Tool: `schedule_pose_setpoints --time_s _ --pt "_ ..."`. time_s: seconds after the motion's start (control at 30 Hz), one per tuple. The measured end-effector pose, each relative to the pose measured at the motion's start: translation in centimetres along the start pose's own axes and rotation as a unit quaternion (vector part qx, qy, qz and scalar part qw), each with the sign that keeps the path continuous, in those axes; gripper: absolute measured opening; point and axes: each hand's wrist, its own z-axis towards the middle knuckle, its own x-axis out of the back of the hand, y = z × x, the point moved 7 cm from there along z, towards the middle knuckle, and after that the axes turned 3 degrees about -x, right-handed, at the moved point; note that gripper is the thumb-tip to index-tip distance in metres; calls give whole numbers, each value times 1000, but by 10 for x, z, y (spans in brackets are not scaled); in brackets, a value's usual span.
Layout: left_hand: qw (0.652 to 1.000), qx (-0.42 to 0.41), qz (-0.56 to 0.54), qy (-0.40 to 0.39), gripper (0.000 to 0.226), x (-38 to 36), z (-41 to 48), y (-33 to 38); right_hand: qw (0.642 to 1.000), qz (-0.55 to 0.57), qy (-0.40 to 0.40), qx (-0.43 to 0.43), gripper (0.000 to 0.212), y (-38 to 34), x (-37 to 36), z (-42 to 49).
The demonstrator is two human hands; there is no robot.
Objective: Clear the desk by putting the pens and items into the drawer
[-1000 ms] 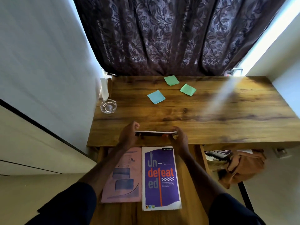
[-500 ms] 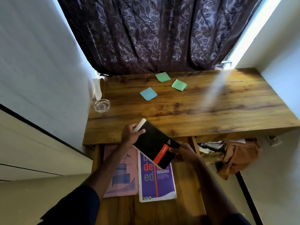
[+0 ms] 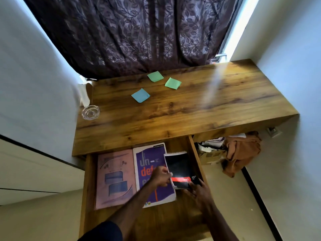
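Black spiral-bound notepad with a red band [image 3: 180,169] lies in the open wooden drawer [image 3: 88,180], overlapping the purple book [image 3: 149,164] (right of a pink booklet [image 3: 114,178]). Left hand [image 3: 160,176] pinches its left edge; right hand [image 3: 198,189] grips its near corner.

dim room | daylight beside curtain [image 3: 139,35] | desk [image 3: 225,105] glare | wide-angle edge warp
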Motion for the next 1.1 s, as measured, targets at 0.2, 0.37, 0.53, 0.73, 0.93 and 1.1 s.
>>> schedule_pose_setpoints --time_s 0.2,0.37,0.53,0.73,0.93,1.1 --pt "998 -27 53 -25 7 -32 16 -11 998 39 58 9 37 1 5 11" --pt "991 -44 113 -49 57 -44 10 -4 994 36 94 -40 35 17 0 11" --pt "978 -54 193 -59 62 -55 7 -7 987 -103 99 -73 32 42 -1 11" --pt "948 -51 307 -72 67 -51 4 -33 962 -249 91 -59 66 43 -7 24" --pt "925 -17 367 -101 68 -48 6 -68 964 -248 55 -80 38 47 -10 52" --pt "902 -50 416 -101 74 -52 8 -75 954 -291 33 -64 26 21 -30 48"
